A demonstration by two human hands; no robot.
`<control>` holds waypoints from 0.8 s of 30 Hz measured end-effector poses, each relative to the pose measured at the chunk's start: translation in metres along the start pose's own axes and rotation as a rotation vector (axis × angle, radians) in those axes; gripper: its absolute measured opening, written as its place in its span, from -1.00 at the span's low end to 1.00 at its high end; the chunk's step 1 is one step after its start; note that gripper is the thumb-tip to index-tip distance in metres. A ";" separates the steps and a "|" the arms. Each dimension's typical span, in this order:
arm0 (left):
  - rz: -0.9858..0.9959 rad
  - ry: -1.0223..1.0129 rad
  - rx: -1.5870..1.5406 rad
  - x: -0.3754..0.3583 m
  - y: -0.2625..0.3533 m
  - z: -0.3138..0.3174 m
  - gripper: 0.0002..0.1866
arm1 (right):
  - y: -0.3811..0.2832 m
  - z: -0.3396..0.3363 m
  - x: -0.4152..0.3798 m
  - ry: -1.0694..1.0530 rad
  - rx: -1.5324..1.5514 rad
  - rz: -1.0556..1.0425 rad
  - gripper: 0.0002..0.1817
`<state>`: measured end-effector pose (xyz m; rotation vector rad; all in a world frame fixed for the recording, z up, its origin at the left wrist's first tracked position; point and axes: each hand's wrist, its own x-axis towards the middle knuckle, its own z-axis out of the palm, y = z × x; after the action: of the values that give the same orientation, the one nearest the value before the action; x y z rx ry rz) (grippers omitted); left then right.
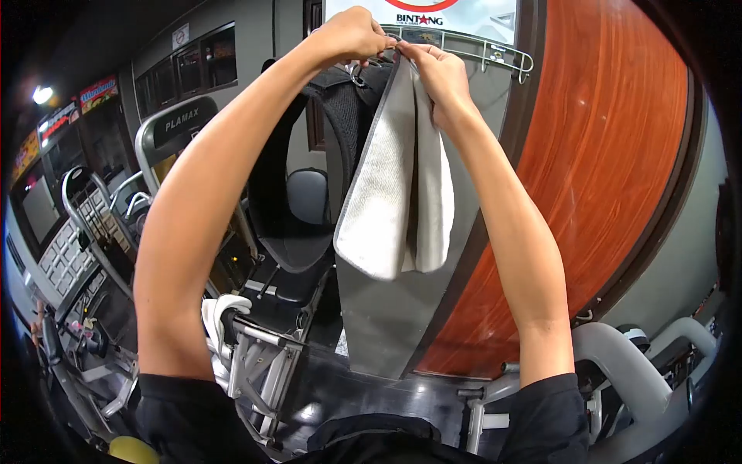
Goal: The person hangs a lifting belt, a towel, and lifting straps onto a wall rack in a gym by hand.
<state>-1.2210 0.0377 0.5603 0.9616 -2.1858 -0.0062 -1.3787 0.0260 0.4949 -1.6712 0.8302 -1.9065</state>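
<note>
Both arms reach up to a white wire hook rack on the wall. A light grey towel with a dark edge hangs down in folds from my fingertips. My right hand pinches its top corner between thumb and fingers. My left hand is closed, its fingertips meeting the right ones at the top of the towel; the exact grip there is partly hidden. Just left of the towel, a black looped item made of mesh-like fabric hangs below my left hand, beside a small metal ring.
Gym machines, one with a PLAMAX panel, stand along the left. A white towel drapes over a machine frame. To the right are a reddish wooden door and thick grey machine tubing. A poster hangs above the rack.
</note>
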 end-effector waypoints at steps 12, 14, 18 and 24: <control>-0.020 0.129 0.282 0.047 -0.033 0.034 -0.73 | 0.012 0.006 0.008 0.220 -0.266 0.051 -0.73; 0.007 0.145 0.284 0.052 -0.040 0.038 -0.74 | 0.011 0.001 0.008 0.187 -0.325 0.060 -0.73; -0.020 0.171 0.454 0.055 -0.043 0.045 -0.74 | 0.006 -0.005 0.001 0.118 -0.597 0.020 -0.76; -0.077 0.258 0.300 0.009 -0.023 0.041 -0.71 | 0.000 -0.003 -0.017 0.131 -0.733 -0.113 -0.77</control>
<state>-1.2365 0.0037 0.5294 1.1430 -1.9423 0.3984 -1.3796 0.0383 0.4822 -2.0301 1.6682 -1.9234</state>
